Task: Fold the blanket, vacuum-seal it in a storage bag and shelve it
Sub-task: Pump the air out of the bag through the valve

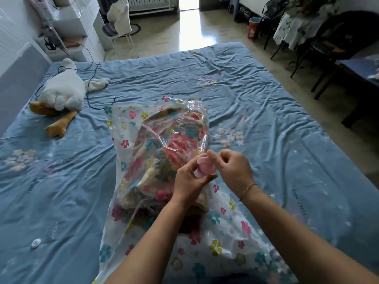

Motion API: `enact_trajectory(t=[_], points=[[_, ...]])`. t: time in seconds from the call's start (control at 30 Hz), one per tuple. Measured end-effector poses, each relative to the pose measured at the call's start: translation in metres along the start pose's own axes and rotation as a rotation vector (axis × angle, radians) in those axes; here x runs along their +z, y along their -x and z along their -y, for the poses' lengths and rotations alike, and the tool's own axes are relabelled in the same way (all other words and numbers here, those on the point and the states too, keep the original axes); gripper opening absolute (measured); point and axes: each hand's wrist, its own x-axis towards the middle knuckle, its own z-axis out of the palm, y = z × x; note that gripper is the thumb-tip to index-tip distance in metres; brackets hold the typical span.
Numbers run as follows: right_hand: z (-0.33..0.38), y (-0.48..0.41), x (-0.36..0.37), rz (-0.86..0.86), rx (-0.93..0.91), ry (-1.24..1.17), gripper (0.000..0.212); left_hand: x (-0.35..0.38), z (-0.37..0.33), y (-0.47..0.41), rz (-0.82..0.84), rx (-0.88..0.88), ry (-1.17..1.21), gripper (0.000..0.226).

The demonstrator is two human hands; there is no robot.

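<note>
Across the blue bed (266, 119) I see the flowered clear storage bag (225, 238) lying lengthwise toward me, with the folded blanket (164, 144) inside its far half and a white plush goose (63, 89) near the bed's left edge. Over the middle of the bag, my left hand (188, 181) has its fingers curled round a pink cap (205, 168) from below, while my right hand (233, 169) pinches the cap's top between thumb and forefinger. A small white disc (35, 242) lies on the bed at the near left, well apart from the bag.
</note>
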Motion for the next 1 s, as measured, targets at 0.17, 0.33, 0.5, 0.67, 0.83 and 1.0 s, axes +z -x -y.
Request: enact_trajectory(t=[0.17, 0.33, 0.5, 0.67, 0.83, 1.0], points=[[0.063, -0.004, -0.029, -0.296, -0.363, -0.374, 0.049, -0.002, -0.002, -0.008, -0.008, -0.017, -0.002, 0.067], [0.003, -0.002, 0.000, -0.053, -0.067, -0.089, 0.057, 0.000, -0.001, -0.004, 0.016, -0.015, -0.031, 0.059], [0.027, -0.004, -0.015, -0.136, -0.154, -0.122, 0.055, -0.001, -0.004, -0.006, 0.005, -0.010, -0.028, 0.059], [0.058, 0.001, -0.024, -0.228, -0.337, -0.454, 0.047, -0.002, -0.002, -0.009, -0.005, -0.002, -0.039, 0.064], [-0.009, 0.005, 0.005, -0.016, 0.031, -0.042, 0.053, -0.001, -0.002, 0.000, 0.014, -0.001, -0.049, 0.051], [0.052, 0.000, -0.022, -0.221, -0.241, -0.403, 0.054, -0.003, -0.003, -0.006, -0.015, -0.015, -0.017, 0.061]])
